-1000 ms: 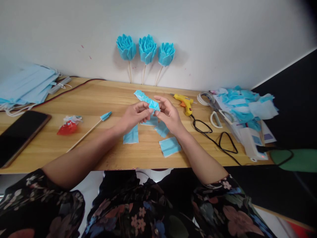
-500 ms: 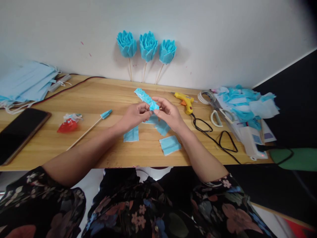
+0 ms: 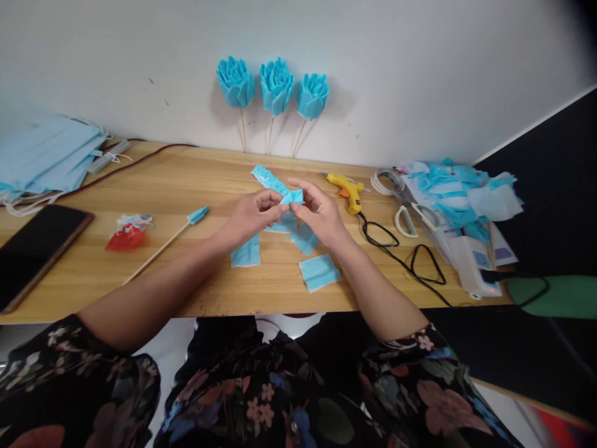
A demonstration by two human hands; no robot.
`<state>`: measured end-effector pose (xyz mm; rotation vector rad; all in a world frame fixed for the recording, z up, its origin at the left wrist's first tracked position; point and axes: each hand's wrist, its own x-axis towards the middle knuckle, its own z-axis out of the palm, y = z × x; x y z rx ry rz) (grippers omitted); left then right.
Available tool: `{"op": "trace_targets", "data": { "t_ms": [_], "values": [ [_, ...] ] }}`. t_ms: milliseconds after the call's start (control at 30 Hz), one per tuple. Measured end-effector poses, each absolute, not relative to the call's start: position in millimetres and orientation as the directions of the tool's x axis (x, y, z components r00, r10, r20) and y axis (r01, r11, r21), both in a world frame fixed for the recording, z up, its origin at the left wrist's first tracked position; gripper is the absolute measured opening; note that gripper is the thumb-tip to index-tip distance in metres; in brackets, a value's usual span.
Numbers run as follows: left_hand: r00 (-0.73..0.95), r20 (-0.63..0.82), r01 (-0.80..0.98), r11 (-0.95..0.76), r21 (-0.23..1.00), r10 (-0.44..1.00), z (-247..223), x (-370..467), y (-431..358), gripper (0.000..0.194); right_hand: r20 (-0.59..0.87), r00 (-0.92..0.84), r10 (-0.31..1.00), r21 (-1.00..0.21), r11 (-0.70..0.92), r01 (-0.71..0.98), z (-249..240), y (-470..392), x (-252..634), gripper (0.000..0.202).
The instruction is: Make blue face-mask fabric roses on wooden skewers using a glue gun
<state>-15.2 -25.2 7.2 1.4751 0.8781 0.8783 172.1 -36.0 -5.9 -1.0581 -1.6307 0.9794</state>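
Between both hands, a small folded piece of blue mask fabric (image 3: pixel 293 197) is pinched above the table. My left hand (image 3: pixel 259 213) has thumb and fingertips closed on its left side. Thumb and fingers of my right hand (image 3: pixel 319 211) hold its right side. Just beyond the hands lies a row of folded blue petals (image 3: pixel 268 178). Flat blue fabric squares lie under and around the hands: one (image 3: pixel 245 252) by the left wrist, one (image 3: pixel 319 272) near the right forearm, others (image 3: pixel 305 239) partly hidden below the fingers.
Three blue fabric flowers (image 3: pixel 277 87) on sticks lean against the wall. To the left are a stick with a blue tip (image 3: pixel 198 215), a red packet (image 3: pixel 125 236), a phone (image 3: pixel 44 252) and masks (image 3: pixel 51 155). At right lie a yellow glue gun (image 3: pixel 347 190), scissors (image 3: pixel 407 222) and fabric scraps (image 3: pixel 459 193).
The blue piece in the fingers has been turned and now shows a wider folded shape with its tip toward the right. Both hands stay in nearly the same place.
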Motion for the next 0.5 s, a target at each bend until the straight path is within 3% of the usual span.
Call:
{"op": "trace_targets", "data": {
  "t_ms": [500],
  "values": [
    [0.441,-0.044,0.085,0.007,0.996,0.896,12.5,-17.1,-27.3,0.022,0.198,-0.216,0.956,-0.958,0.236,0.164,-2.1,-38.1,174.7,0.046]
  ]
}}
